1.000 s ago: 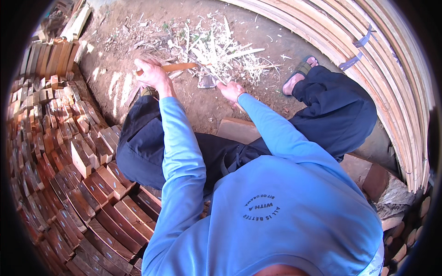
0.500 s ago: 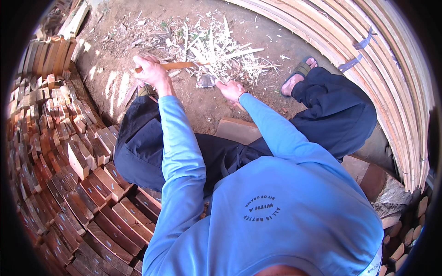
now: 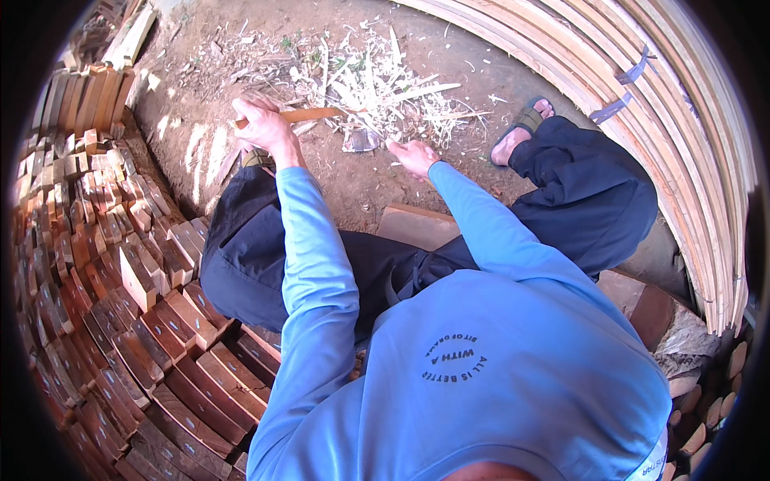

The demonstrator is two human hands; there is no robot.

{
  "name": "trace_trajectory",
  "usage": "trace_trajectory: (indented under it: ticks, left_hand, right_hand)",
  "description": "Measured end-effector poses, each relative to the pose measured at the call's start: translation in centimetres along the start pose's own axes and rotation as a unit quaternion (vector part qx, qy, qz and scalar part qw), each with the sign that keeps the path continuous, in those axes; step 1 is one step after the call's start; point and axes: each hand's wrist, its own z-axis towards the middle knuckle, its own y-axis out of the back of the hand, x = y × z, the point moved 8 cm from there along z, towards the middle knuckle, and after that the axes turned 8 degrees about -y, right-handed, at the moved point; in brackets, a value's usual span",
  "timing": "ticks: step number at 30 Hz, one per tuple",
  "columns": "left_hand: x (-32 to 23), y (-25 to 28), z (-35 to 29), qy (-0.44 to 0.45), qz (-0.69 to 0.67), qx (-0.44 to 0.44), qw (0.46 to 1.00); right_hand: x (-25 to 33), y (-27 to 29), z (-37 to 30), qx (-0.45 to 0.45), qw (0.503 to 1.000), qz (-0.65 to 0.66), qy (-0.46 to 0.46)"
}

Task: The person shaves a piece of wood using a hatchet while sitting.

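Observation:
My left hand [image 3: 263, 127] is closed around a narrow, flat orange-brown strip of wood [image 3: 311, 115], near the strip's left end. The strip points right, over the dirt floor, toward a heap of pale wood shavings [image 3: 373, 92]. My right hand [image 3: 415, 158] is closed, just below the right part of the heap and apart from the strip. What its fingers hold, if anything, I cannot make out. A small greyish, shiny piece [image 3: 361, 140] shows left of that hand; whether it lies on the floor or belongs to a tool is unclear.
Stacked brown wood blocks [image 3: 160, 321] fill the left side. Long bent planks [image 3: 674, 120], bound with grey ties, curve along the right. A flat reddish slab [image 3: 417, 227] lies between my legs. My sandaled right foot [image 3: 521, 132] rests near the shavings.
My right hand has moved slightly right, away from the greyish piece, which now stands apart from the fingers. My left hand and the wood strip have stayed almost in place.

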Motion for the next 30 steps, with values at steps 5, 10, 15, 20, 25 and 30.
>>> trace_trajectory:
  ticks: [5,10,15,20,25,30]
  left_hand:
    - [0.6,0.6,0.0,0.014,0.013,-0.012,1.000]
    - [-0.1,0.3,-0.2,0.009,0.019,-0.010,1.000]
    - [0.2,0.1,-0.2,0.013,-0.009,-0.012,1.000]
    - [0.3,0.7,-0.2,0.026,-0.039,-0.034,0.998]
    - [-0.5,0.7,-1.0,0.032,-0.063,-0.021,0.997]
    - [-1.5,-2.4,-2.2,0.020,-0.008,0.071,0.997]
  right_hand:
    - [-2.8,-0.8,2.3,-0.068,0.994,-0.056,-0.072]
    - [-2.6,0.7,0.2,-0.023,0.996,-0.023,-0.086]
    - [-3.9,0.8,3.2,-0.086,0.990,-0.087,-0.069]
    - [-2.5,1.7,-0.2,-0.047,0.992,-0.034,-0.110]
    - [-3.0,1.5,-0.4,0.000,0.991,0.058,-0.118]
    - [-3.8,0.4,0.9,0.020,0.988,0.118,-0.101]
